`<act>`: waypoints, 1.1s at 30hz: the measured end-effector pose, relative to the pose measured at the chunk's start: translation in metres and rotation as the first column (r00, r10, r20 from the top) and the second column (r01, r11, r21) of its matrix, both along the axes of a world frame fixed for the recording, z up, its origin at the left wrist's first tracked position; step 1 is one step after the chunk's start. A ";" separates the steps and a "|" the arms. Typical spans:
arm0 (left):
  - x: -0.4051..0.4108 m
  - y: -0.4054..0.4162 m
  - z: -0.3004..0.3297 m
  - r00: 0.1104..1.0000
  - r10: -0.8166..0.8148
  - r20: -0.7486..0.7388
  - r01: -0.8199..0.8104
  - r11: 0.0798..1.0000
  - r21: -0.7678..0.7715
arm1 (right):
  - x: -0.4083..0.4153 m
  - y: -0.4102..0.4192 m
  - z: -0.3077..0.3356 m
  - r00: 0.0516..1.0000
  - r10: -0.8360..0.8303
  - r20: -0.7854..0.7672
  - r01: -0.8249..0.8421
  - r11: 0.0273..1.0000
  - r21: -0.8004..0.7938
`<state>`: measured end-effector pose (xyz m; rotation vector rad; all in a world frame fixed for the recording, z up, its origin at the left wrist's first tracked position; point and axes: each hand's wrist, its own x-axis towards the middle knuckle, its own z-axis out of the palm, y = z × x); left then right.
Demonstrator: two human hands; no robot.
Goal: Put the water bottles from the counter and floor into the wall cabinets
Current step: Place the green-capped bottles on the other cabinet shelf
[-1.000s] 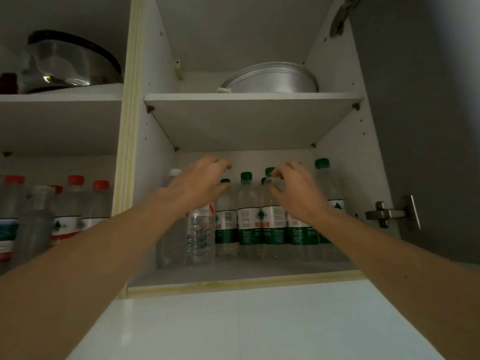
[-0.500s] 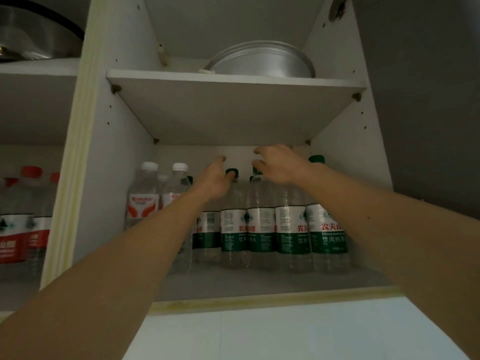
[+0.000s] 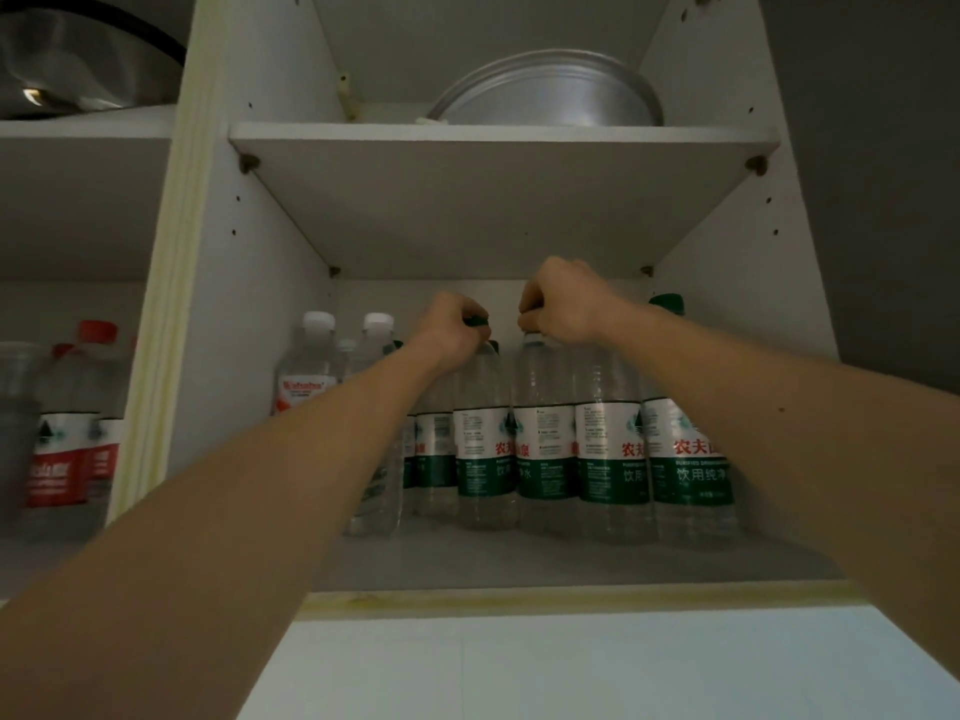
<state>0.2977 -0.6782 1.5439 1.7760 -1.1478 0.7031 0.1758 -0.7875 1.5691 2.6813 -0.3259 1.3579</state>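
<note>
Green-label bottles (image 3: 545,449): upright row on lower shelf (image 3: 571,563) of wall cabinet, touching.
Left hand (image 3: 457,330): fingers curled round green cap of one bottle (image 3: 483,449).
Right hand (image 3: 563,301): fingers curled at neighbouring bottle's top; cap hidden.
White-cap bottles (image 3: 311,366): further left.
Metal pan (image 3: 550,93): upper shelf.

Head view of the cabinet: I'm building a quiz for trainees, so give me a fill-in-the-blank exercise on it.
1. Each hand, left hand and right hand, grips a bottle by its ____.
2. The bottles under the hands wear ____-and-white labels.
3. The metal basin sits on the ____ shelf.
4. The two bottles at far left have ____ caps.

Missing: cap; green; upper; white
</note>
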 end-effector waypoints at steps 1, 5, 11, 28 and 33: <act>-0.001 0.005 0.001 1.000 0.017 0.007 -0.017 1.000 0.007 | 0.000 0.003 0.001 0.999 0.034 0.024 -0.034 0.999 0.018; -0.004 0.023 0.006 0.999 0.032 0.044 -0.033 0.999 0.017 | 0.002 0.014 0.004 0.993 0.093 0.068 -0.097 0.993 0.066; -0.008 0.044 0.012 0.980 0.127 0.150 -0.141 0.986 0.087 | 0.011 0.028 0.004 0.986 0.129 0.102 -0.142 0.980 0.136; -0.001 0.050 0.003 0.927 0.248 0.282 -0.293 0.947 0.131 | 0.026 0.028 -0.001 0.980 0.170 0.099 -0.189 0.956 0.225; -0.007 0.050 -0.014 0.844 0.254 0.473 -0.361 0.920 0.150 | 0.004 0.031 -0.006 0.992 0.119 0.039 -0.122 0.988 0.096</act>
